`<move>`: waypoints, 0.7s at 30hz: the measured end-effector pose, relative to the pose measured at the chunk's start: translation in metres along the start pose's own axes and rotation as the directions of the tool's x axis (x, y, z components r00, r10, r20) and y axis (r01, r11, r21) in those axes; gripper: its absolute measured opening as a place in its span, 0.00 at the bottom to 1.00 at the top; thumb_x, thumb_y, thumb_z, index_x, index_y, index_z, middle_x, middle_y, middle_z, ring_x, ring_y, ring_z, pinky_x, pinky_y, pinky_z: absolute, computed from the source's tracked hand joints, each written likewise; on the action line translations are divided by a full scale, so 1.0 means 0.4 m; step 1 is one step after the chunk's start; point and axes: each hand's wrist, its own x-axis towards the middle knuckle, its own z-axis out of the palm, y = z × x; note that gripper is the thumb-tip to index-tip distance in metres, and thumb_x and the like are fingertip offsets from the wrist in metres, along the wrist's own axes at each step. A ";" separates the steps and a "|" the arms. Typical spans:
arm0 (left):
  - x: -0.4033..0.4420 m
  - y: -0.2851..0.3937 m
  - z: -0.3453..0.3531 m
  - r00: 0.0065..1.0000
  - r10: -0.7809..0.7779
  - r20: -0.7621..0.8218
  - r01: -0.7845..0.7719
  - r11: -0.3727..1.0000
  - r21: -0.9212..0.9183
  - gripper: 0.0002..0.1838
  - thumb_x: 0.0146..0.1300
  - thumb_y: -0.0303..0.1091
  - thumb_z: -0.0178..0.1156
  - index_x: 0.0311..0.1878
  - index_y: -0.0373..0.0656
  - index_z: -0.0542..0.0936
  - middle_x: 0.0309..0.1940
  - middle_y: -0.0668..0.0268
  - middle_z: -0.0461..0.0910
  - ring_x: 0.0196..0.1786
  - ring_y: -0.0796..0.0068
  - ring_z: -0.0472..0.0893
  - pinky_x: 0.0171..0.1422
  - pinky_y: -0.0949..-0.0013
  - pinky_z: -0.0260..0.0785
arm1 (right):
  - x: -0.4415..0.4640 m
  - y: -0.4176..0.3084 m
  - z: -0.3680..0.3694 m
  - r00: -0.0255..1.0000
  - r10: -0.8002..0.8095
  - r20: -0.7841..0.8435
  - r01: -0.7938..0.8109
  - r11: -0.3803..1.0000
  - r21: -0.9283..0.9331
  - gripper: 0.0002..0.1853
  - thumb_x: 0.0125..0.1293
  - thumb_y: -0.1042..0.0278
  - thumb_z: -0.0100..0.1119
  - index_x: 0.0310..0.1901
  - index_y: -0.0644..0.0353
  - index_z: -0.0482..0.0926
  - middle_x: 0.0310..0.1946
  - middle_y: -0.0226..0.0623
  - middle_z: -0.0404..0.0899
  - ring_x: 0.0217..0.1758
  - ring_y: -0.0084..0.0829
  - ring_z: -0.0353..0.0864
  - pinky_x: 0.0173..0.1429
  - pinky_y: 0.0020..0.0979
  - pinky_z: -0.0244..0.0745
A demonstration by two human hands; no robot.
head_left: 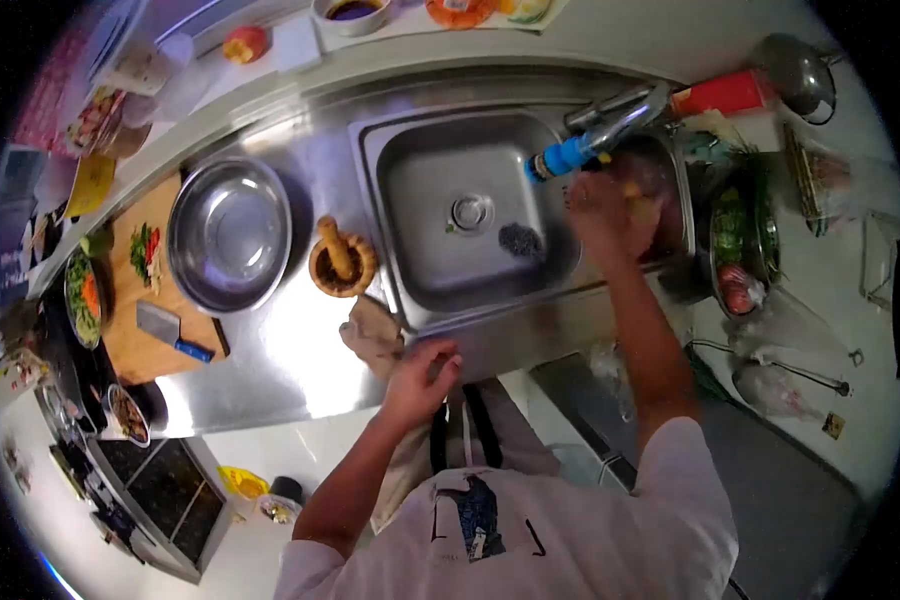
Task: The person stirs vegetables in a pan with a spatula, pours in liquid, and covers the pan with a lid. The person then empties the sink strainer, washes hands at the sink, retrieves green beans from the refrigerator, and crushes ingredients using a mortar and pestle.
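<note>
My left hand (422,384) hovers at the counter's front edge, fingers loosely bent and apart, with nothing visible in it. Just beyond it a tan cloth (372,335) lies by the sink's corner. Smeared by motion, my right hand (602,215) is over the right side of the steel sink (420,200), close below the blue nozzle of the faucet (570,155). Its fingers cannot be made out. Beside it, blurred pinkish and yellowish items (645,205) fill the right basin. A dark grey scrubber (519,239) rests in the left basin near the drain.
Left of the sink stand a wooden mortar with pestle (342,262) and a large steel bowl (230,235). A cleaver (173,330) and chopped vegetables (145,252) lie on the cutting board (135,350). To the right is a bowl of greens (732,235).
</note>
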 end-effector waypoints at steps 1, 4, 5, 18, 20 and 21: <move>0.029 0.009 -0.004 1.000 0.008 0.004 -0.008 1.000 -0.005 0.15 0.61 0.36 0.60 0.48 0.39 0.77 0.41 0.57 0.80 0.43 0.63 0.81 0.45 0.66 0.73 | 0.024 -0.026 -0.049 0.999 0.045 -0.023 -0.030 0.905 0.425 0.18 0.60 0.58 0.57 0.49 0.58 0.75 0.47 0.41 0.77 0.52 0.42 0.75 0.54 0.42 0.71; 0.069 0.062 -0.022 0.996 0.039 0.076 -0.049 0.991 0.128 0.14 0.62 0.35 0.59 0.47 0.37 0.77 0.38 0.54 0.80 0.42 0.61 0.81 0.46 0.66 0.73 | 0.110 -0.003 -0.108 0.964 0.166 -0.208 -0.104 0.955 0.277 0.20 0.61 0.56 0.55 0.51 0.58 0.74 0.49 0.40 0.76 0.53 0.41 0.75 0.55 0.41 0.70; 0.080 0.067 -0.018 0.997 0.035 0.072 -0.042 0.995 0.091 0.14 0.62 0.35 0.59 0.46 0.37 0.77 0.37 0.54 0.80 0.39 0.61 0.81 0.43 0.66 0.73 | 0.137 0.010 -0.111 0.950 0.191 -0.247 -0.152 0.974 0.171 0.20 0.62 0.55 0.54 0.52 0.58 0.74 0.49 0.40 0.76 0.53 0.41 0.74 0.55 0.41 0.70; 0.468 0.084 0.116 0.889 -0.377 0.262 0.393 0.333 -0.857 0.22 0.72 0.43 0.39 0.58 0.38 0.71 0.44 0.61 0.79 0.45 0.68 0.77 0.53 0.65 0.68 | 0.033 0.145 0.075 0.999 0.035 0.031 -0.039 0.991 0.130 0.26 0.68 0.45 0.46 0.59 0.56 0.69 0.55 0.36 0.72 0.58 0.36 0.71 0.58 0.39 0.68; 0.632 0.038 0.207 0.922 -0.374 0.100 0.256 0.397 -0.881 0.23 0.69 0.47 0.42 0.53 0.39 0.76 0.49 0.58 0.78 0.48 0.70 0.77 0.54 0.69 0.67 | 0.026 0.184 0.175 0.961 0.123 0.249 -0.214 0.901 0.378 0.27 0.69 0.44 0.45 0.60 0.55 0.68 0.56 0.36 0.71 0.58 0.35 0.70 0.58 0.38 0.68; 0.636 0.127 0.194 0.872 -0.488 0.034 0.322 0.521 -0.790 0.22 0.67 0.44 0.46 0.54 0.38 0.76 0.51 0.55 0.78 0.53 0.67 0.76 0.57 0.66 0.66 | 0.022 0.188 0.219 0.934 0.214 0.286 -0.332 0.816 0.473 0.27 0.69 0.43 0.44 0.60 0.55 0.67 0.57 0.35 0.71 0.59 0.35 0.70 0.58 0.38 0.67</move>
